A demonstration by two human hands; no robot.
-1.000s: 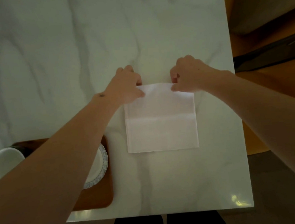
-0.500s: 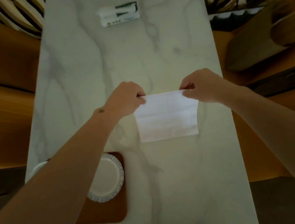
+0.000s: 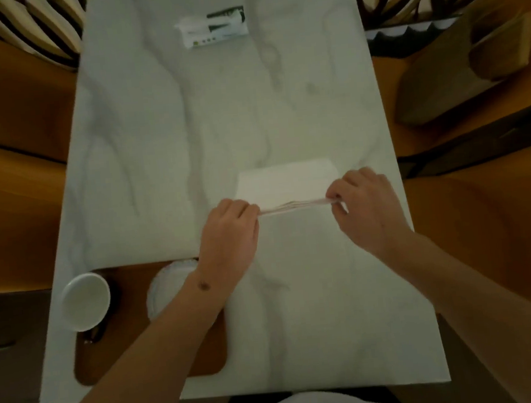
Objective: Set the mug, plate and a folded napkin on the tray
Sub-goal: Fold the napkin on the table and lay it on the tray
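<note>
Napkin (image 3: 288, 183) now folded away, near edge between both grips.

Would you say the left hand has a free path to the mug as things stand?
Probably yes, once it lets go: the left hand is pinching the napkin, but the mug stands open on the tray with nothing between.

Marble table (image 3: 163, 152) bears wooden tray (image 3: 207, 357), napkin (image 3: 288, 180), packet (image 3: 213, 27).
</note>
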